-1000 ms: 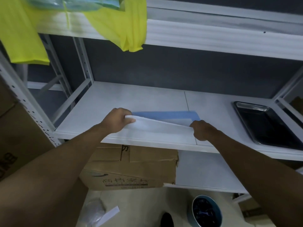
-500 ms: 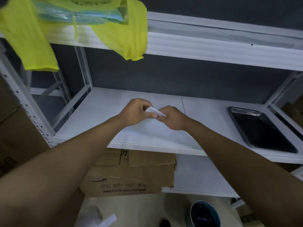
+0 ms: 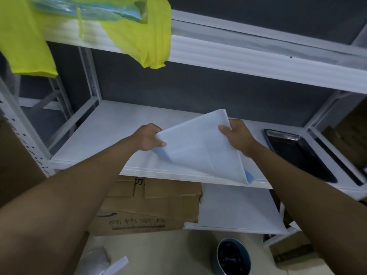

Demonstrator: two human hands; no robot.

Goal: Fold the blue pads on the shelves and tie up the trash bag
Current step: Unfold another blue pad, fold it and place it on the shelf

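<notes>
A folded pad [image 3: 200, 147], white side out with blue showing at its lower edges, is lifted and tilted above the middle white shelf [image 3: 111, 132]. My left hand [image 3: 150, 136] pinches its left corner. My right hand [image 3: 237, 135] grips its upper right edge. The pad's lower corner hangs past the shelf's front edge. On the top shelf at the upper left, a yellow trash bag [image 3: 139, 36] hangs down over the edge, with a clear plastic packet of blue material [image 3: 89, 10] lying on it.
A dark metal tray [image 3: 294, 151] lies on the right of the middle shelf. Flattened cardboard boxes [image 3: 151, 205] sit on the lower shelf. On the floor are a round dark bin [image 3: 233, 257] and a clear plastic wrapper [image 3: 95, 262]. Cardboard stands at the left.
The pad lay flat on the shelf with one edge folded over. My hands then met at its middle. Now they have spread apart and lifted the folded pad off the shelf, tilted.
</notes>
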